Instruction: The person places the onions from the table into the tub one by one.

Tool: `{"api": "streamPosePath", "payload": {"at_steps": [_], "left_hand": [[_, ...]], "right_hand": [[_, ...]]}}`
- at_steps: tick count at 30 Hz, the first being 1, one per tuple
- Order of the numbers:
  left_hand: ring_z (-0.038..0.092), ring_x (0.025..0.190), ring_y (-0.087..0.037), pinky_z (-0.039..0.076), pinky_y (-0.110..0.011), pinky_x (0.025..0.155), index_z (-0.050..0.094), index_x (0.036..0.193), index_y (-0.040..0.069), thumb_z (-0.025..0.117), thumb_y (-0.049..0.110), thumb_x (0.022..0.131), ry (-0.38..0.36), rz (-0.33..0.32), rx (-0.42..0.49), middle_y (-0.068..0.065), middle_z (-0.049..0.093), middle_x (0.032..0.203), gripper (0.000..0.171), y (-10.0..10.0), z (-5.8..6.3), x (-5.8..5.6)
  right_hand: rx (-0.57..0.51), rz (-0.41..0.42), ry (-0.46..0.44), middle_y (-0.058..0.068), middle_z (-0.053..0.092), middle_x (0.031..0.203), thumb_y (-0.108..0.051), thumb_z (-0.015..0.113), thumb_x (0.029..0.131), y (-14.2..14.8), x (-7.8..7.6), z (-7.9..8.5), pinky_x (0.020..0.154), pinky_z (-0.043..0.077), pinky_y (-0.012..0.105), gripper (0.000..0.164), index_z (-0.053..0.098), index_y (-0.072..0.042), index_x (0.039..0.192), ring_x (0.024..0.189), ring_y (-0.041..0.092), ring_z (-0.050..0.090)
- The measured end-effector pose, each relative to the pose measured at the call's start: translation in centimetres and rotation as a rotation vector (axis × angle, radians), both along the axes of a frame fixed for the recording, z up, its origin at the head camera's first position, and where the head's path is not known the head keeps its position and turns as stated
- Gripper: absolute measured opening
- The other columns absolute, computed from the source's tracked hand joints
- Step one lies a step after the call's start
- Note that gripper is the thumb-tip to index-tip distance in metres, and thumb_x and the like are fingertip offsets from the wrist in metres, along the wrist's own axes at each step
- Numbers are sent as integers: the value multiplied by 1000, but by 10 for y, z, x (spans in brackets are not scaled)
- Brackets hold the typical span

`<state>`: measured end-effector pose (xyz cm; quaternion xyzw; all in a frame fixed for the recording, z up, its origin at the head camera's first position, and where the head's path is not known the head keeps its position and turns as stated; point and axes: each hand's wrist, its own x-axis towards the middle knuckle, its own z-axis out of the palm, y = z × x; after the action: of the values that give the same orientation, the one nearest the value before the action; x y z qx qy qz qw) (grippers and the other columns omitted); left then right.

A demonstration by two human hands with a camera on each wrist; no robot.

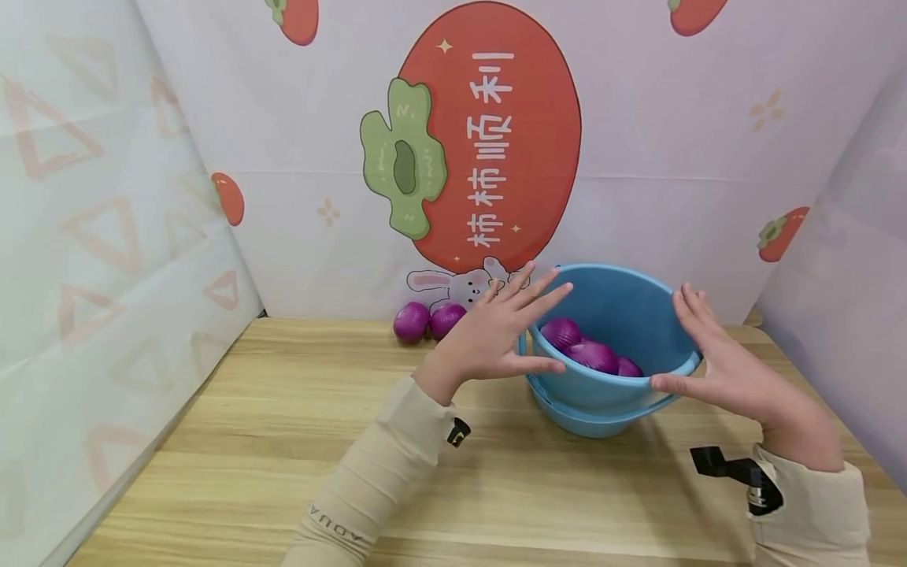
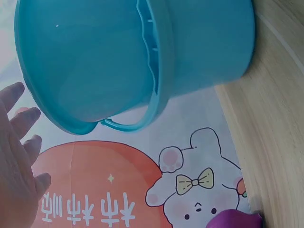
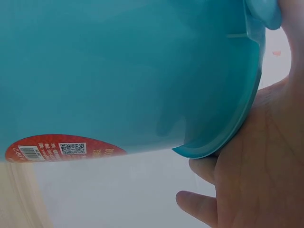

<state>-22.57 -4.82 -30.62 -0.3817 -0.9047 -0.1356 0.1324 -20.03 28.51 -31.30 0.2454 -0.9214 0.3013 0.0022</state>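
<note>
A blue bucket [image 1: 581,405] stands on the table at the right, its mouth turned toward me. Several purple onions [image 1: 594,356] lie inside it. My left hand [image 1: 492,331] hovers at the bucket's left side with fingers spread; the left wrist view shows a gap between those fingers and the rim. At the right, my right hand [image 1: 737,374] touches the rim with its palm side, fingers fairly straight and thumb at the front edge. The bucket's handle [image 2: 164,61] hangs along its wall. A red label [image 3: 66,146] shows on the outside of the bucket.
Two purple onions [image 1: 411,323] rest at the back of the wooden table [image 1: 283,441], left of the bucket. Behind stands a printed backdrop [image 1: 298,260] with persimmons and a rabbit. A pale side wall [image 1: 92,276] rises along the left table edge.
</note>
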Motion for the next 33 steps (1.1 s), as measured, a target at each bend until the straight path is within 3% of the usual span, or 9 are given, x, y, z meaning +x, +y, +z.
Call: {"api": "streamPosePath", "payload": {"at_steps": [10,14,19,27,33], "left_hand": [[-12,156,-18,10,-62,122,-1,158,41,58,75,81,102,57,-47,17,-13,165,103,-12,-7,-3],[-12,156,-18,7,-60,124,-2,158,41,57,77,79,120,78,-66,14,-9,167,104,-18,-8,-3],[-8,157,-22,12,-61,122,1,158,39,56,80,78,138,106,-80,10,-1,168,106,-27,-11,-3],[-4,157,-23,15,-66,120,6,160,36,56,82,76,157,128,-79,14,-7,167,107,-41,-15,-7],[-7,157,-21,15,-63,121,6,159,37,58,81,76,158,122,-81,7,7,169,107,-56,-18,-8]], "right_hand": [[-18,8,10,9,-22,165,-31,79,82,2,0,-1,107,-2,81,119,-9,-8,158,150,36,-27],[-13,7,7,10,-22,165,-31,79,81,1,0,0,107,-2,81,119,-9,-7,158,150,37,-26],[-11,4,2,10,-22,165,-31,79,81,1,0,0,106,1,82,120,-9,-7,158,150,37,-26],[-14,0,-1,10,-21,165,-31,80,80,2,0,0,105,1,83,120,-8,-7,158,150,39,-25],[-15,2,-8,9,-22,165,-31,80,81,1,1,1,105,3,83,119,-8,-8,158,150,39,-25]]}}
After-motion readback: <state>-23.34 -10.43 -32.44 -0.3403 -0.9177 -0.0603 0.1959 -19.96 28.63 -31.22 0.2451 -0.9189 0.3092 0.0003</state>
